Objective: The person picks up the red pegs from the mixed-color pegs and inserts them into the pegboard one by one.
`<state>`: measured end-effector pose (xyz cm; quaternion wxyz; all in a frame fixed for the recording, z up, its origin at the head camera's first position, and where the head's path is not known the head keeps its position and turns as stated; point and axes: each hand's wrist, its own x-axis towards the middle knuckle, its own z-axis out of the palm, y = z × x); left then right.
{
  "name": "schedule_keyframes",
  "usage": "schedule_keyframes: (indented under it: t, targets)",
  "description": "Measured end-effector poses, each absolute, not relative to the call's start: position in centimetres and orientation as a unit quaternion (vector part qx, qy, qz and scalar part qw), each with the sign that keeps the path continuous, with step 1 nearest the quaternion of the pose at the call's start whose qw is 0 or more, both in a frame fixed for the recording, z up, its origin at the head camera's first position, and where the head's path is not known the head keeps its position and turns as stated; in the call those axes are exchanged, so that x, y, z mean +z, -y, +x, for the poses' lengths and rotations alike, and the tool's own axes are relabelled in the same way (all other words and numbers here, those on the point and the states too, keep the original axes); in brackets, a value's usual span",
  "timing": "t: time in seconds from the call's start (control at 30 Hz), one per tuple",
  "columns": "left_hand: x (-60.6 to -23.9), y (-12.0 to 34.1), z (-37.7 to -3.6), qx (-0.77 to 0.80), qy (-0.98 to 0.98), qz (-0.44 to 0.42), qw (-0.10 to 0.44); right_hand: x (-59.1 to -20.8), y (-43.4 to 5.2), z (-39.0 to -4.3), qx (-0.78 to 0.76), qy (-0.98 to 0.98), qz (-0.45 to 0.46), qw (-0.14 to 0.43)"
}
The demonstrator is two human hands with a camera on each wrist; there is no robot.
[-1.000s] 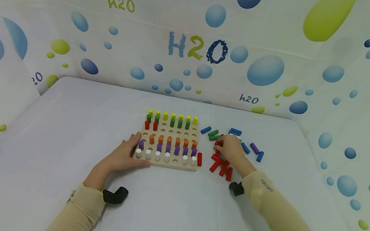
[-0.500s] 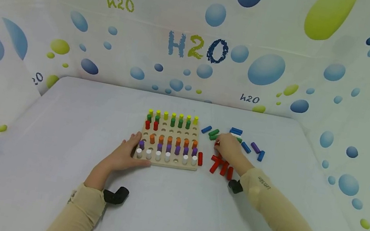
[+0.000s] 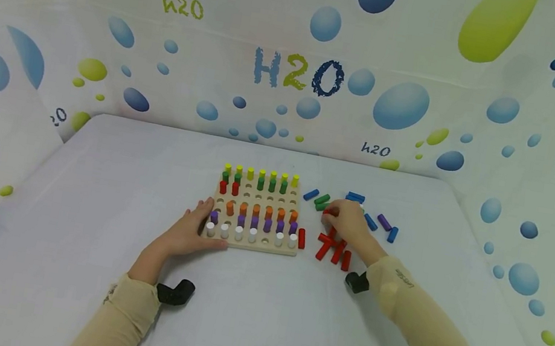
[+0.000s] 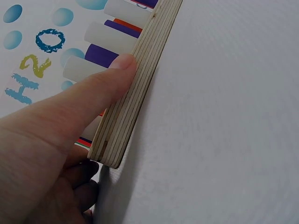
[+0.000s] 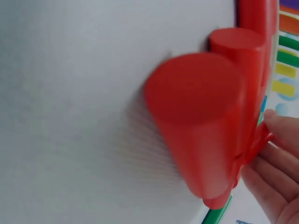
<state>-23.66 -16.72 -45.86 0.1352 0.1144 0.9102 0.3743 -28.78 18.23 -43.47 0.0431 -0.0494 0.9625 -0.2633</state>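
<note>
My left hand (image 3: pixel 185 231) holds the near left corner of a wooden pegboard (image 3: pixel 248 247); in the left wrist view the thumb presses its layered front edge (image 4: pixel 140 88). Upright pegs fill parts of its rows: yellow, green, red, orange, purple and white from back to front. Over the loose pegs to the right, my right hand (image 3: pixel 349 220) pinches a red peg (image 5: pixel 257 142) between thumb and fingers. Several more red pegs (image 3: pixel 338 252) lie in a loose heap just nearer than this hand, and one large red peg (image 5: pixel 196 121) fills the right wrist view.
A single red peg (image 3: pixel 302 238) lies along the board's right side. Beyond the right hand are scattered blue pegs (image 3: pixel 355 197), green pegs (image 3: pixel 323 199) and a purple peg (image 3: pixel 384 222). White cloth covers the table, with a patterned H2O curtain (image 3: pixel 289 101) behind.
My right hand stays over the loose pegs, its fingertips shifting only slightly around the red one. The left hand and the pegboard keep their places.
</note>
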Motion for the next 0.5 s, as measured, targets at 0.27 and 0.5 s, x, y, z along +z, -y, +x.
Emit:
schedule_keyframes:
  t: [0.27, 0.5]
  targets:
    - [-45.78, 16.7, -23.61, 0.371, -0.912, 0.106, 0.143, -43.66, -18.82, -28.74, -0.361, -0.932, -0.03, 0.001]
    - [-45.78, 16.73, -23.69, 0.369, -0.912, 0.11, 0.141, -43.94, -18.83, -28.33, -0.445, -0.895, 0.01, 0.011]
